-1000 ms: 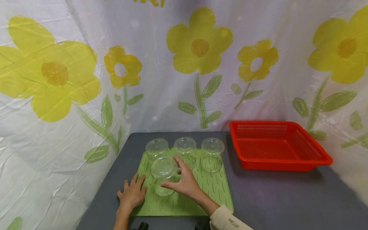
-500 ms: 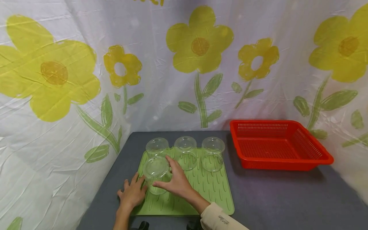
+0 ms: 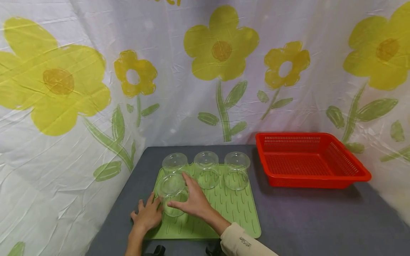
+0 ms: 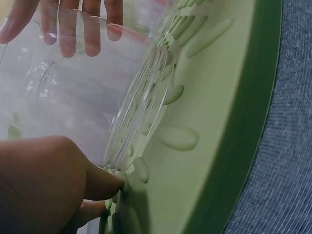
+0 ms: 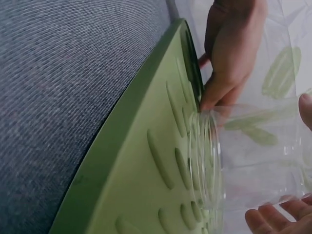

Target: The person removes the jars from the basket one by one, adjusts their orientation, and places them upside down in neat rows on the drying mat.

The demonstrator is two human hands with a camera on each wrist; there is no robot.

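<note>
Clear plastic makes the front cup (image 3: 172, 195) hard to outline; it sits mouth down at lower centre on the green mat (image 3: 235, 209), and the right hand (image 3: 193, 202) curls round its side, fingertips partly hidden behind it. Left hand (image 3: 147, 214), cut off at the wrist, lies flat with relaxed fingers on the mat's left edge, touching the cup's rim. Three more cups (image 3: 206, 169) stand inverted behind; the red basket (image 3: 352, 174) at right holds nothing visible.

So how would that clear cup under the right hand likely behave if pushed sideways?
The clear cup stands mouth-down on the ribbed green mat, so it would probably catch rather than slide. It looks thin-walled and hollow, likely light and tippable. The right hand grips it.
</note>
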